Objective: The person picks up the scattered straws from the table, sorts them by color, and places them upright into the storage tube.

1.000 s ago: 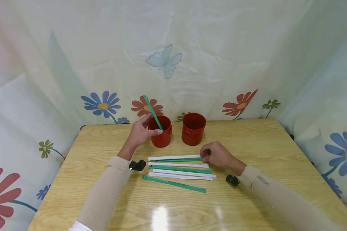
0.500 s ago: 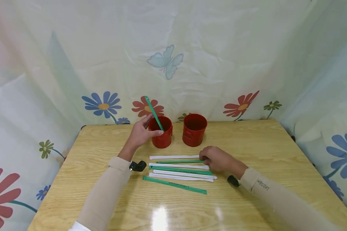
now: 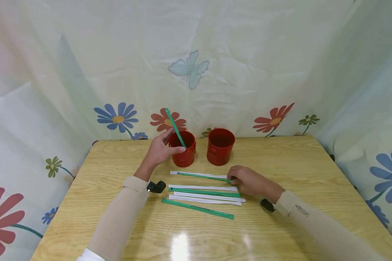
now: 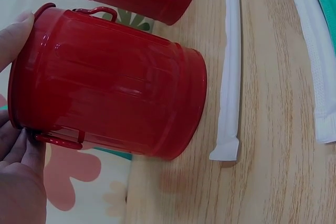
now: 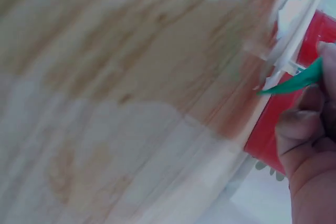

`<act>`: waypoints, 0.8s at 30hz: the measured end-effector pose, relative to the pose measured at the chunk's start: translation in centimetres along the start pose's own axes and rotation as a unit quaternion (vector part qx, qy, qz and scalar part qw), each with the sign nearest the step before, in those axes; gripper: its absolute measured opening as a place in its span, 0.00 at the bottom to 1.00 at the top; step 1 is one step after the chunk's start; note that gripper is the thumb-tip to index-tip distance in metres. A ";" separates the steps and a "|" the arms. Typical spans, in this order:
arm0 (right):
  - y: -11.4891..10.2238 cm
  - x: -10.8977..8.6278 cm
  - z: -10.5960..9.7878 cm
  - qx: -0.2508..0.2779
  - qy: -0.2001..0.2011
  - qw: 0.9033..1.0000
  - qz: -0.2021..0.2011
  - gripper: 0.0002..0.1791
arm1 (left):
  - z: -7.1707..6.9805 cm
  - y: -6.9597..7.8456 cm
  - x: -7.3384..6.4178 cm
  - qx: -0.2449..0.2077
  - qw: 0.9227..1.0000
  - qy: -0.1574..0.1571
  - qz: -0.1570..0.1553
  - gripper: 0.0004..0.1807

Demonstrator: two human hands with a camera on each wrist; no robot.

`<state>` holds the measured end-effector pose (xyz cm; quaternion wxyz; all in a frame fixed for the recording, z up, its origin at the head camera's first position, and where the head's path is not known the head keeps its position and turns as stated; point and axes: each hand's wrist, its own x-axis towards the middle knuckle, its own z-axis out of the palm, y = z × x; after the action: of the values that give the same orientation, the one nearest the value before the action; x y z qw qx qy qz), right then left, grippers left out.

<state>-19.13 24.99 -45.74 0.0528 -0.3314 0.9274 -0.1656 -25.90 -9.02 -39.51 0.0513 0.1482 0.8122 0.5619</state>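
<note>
My left hand (image 3: 158, 149) grips the rim of the left red bucket (image 4: 115, 82), thumb on the near side and fingers round by its small side handle. A green paper-wrapped straw (image 3: 175, 127) leans in that bucket, its upper end sticking out above the rim. My right hand (image 3: 249, 180) pinches the right end of another green wrapped straw (image 5: 299, 80). This straw slants across a white wrapped straw (image 4: 231, 66) in the head view. The right red bucket (image 3: 219, 154) stands upright beside the left one, beyond my right hand.
Nearer me on the wooden table (image 3: 274, 156) lie several white wrapped straws (image 3: 202, 187) and green ones, roughly parallel. One green straw (image 3: 197, 208) lies slanted closest to me. Behind the table's far edge hangs a flowered cloth (image 3: 235, 72).
My right hand has drawn its green straw away from the neighbouring white one, then tilted it so its left end crosses over that white straw. The left hand keeps its place on the bucket.
</note>
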 end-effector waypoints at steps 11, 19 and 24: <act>-0.8 1.1 -0.5 0.217 0.103 0.971 -0.006 0.03 | -0.2 -1.8 0.6 -0.004 1.000 0.010 0.001 0.46; -2.5 2.1 -1.4 0.292 0.145 0.945 0.012 0.03 | 0.1 -1.1 0.6 -0.006 1.000 0.003 -0.003 0.46; -3.5 3.1 -2.1 0.303 0.163 0.939 0.016 0.03 | 0.3 -2.7 1.4 -0.015 1.000 0.011 0.000 0.47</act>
<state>-19.94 21.08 -42.50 0.0015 -0.2529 0.8344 -0.4896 -27.68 -9.18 -41.99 0.0445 0.1418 0.8042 0.5755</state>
